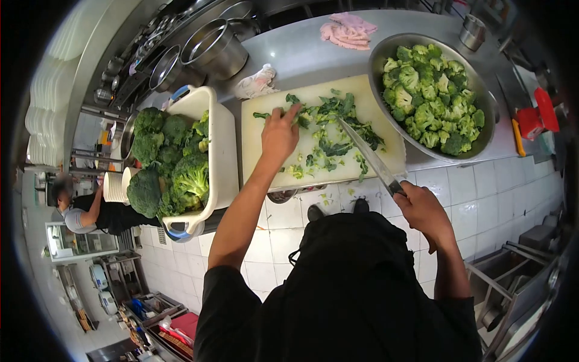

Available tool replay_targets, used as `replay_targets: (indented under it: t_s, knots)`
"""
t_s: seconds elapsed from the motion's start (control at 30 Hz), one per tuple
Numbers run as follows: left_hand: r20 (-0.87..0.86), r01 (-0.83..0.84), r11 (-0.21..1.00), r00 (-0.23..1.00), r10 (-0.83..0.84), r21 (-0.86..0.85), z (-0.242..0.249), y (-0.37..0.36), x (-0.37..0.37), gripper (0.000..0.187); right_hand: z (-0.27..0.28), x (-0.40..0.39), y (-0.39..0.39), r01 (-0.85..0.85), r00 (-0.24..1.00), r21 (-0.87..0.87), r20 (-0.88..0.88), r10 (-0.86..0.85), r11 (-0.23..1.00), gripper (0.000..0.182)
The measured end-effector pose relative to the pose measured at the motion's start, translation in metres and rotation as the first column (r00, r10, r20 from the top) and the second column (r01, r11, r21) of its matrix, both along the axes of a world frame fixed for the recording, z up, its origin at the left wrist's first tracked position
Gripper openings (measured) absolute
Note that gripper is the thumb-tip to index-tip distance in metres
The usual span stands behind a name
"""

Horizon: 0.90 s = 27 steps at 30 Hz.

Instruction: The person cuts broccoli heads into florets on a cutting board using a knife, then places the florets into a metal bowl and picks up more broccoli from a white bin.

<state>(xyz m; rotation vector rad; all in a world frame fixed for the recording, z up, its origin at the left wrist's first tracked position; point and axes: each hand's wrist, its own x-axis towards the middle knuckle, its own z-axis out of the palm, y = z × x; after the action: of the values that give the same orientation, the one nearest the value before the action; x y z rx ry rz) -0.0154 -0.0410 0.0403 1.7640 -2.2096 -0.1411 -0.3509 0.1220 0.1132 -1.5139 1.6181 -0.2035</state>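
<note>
My right hand [420,208] is closed round the dark handle of a large knife [369,154], whose blade lies over the right part of a white cutting board [256,169]. Broccoli leaves and scraps [335,147] are scattered across the board. Over the board's left part, my left hand [281,133] has its fingers apart, with the fingertips at some leaf pieces; nothing is visibly gripped. A steel bowl [379,60] of cut broccoli florets [429,96] stands at the board's right. To the left, a white tub [224,154] holds whole broccoli heads [192,175].
Behind the board are a white cloth [257,82], a pink cloth [348,31] and steel pots [215,49]. A red object [537,114] and a steel cup [472,32] are at the right. Another person [84,211] stands at the far left.
</note>
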Motion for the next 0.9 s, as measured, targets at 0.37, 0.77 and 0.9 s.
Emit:
replay_targets:
  t_s: [0.37,0.77,0.9]
  knots:
    - [0.125,-0.100,0.985,0.989,0.083,0.142,-0.039,-0.030,-0.016,0.048,0.002,0.011,0.009,0.147,0.977,0.082,0.144,-0.158,0.986,0.018]
    - [-0.417,-0.422,0.859,0.863,0.284,-0.288,0.131,0.005,0.119,0.045,-0.003,0.047,-0.008,0.161,0.959,0.074,0.222,-0.174,0.984,0.017]
    - [-0.212,-0.449,0.804,0.894,0.396,-0.389,0.152,-0.012,0.199,0.069,0.004,0.081,-0.017,0.117,0.971,0.053,0.201,-0.125,0.992,0.017]
